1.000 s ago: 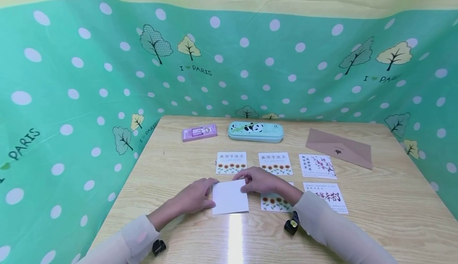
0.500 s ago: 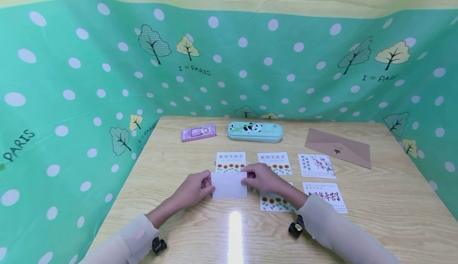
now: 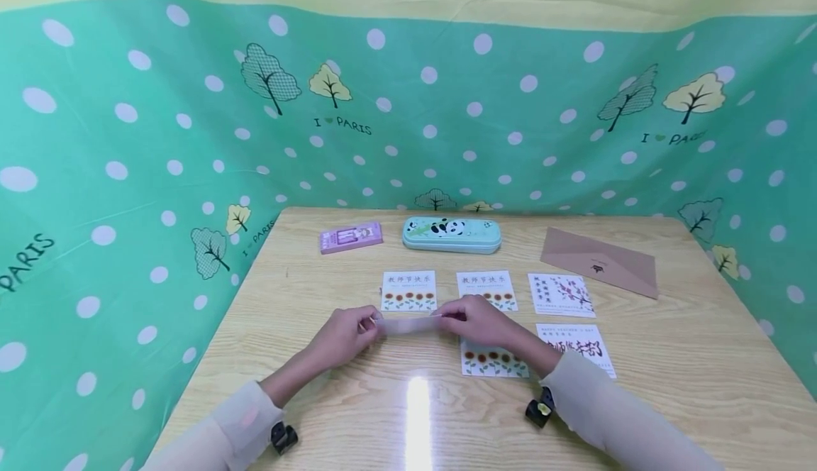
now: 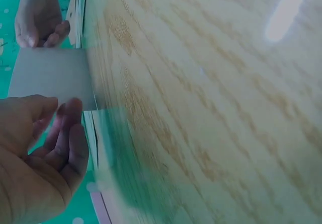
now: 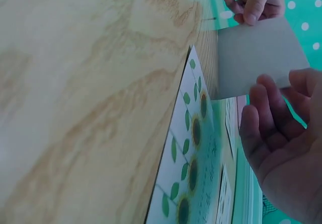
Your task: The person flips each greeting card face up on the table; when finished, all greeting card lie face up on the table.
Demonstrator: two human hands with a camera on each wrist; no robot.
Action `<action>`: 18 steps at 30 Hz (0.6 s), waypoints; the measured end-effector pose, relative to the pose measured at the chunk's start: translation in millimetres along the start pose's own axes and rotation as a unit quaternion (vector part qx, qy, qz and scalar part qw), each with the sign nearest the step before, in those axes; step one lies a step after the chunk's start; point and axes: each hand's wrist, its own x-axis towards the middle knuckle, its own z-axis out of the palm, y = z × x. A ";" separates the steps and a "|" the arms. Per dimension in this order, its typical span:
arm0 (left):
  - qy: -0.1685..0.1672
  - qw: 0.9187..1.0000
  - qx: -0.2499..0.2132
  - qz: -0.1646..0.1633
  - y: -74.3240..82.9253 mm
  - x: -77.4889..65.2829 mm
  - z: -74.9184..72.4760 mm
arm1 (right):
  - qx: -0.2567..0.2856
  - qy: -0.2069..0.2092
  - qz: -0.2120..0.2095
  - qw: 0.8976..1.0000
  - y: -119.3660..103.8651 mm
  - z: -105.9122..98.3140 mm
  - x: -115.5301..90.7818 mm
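A square white card (image 3: pixel 408 325) stands steeply tilted, nearly edge-on in the head view, between the two hands. My left hand (image 3: pixel 345 335) pinches its left edge between thumb and fingers. On the opposite edge, my right hand (image 3: pixel 480 322) pinches it the same way. Both wrist views show the card's plain face (image 4: pixel 50 75), its lower edge close to the tabletop. Just behind it lies a sunflower greeting card (image 3: pixel 408 288). Under the right forearm, a second sunflower card (image 3: pixel 493 364) is partly covered; another sunflower card (image 3: pixel 485 285) lies behind the right hand.
To the right lie a blossom-branch card (image 3: pixel 562 294) and a card with large red characters (image 3: pixel 587 349). A brown envelope (image 3: pixel 600 265) lies beyond them. At the back are a turquoise panda pencil case (image 3: pixel 451 235) and a purple box (image 3: pixel 351 237). A polka-dot curtain (image 3: pixel 357 173) borders the table.
The white card, lying flat a second ago, has been raised by its far edge and tipped up until nearly edge-on to the head view. Both hands have shifted to grip its sides.
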 end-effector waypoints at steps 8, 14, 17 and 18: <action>-0.042 0.998 -0.023 -0.033 2.5 -1.7 -2.0 | 0.003 -0.026 0.002 1.000 6.9 3.2 -4.4; -0.066 0.997 -0.010 -0.025 4.0 -2.2 -2.1 | -0.033 -0.046 0.008 0.998 5.6 9.9 -5.6; -0.082 0.997 0.011 -0.007 2.7 -1.7 -0.6 | -0.049 -0.057 0.009 0.997 4.8 13.7 -4.7; -0.090 0.996 0.016 -0.005 2.0 -1.5 0.0 | -0.057 -0.059 0.009 0.997 4.6 14.7 -4.2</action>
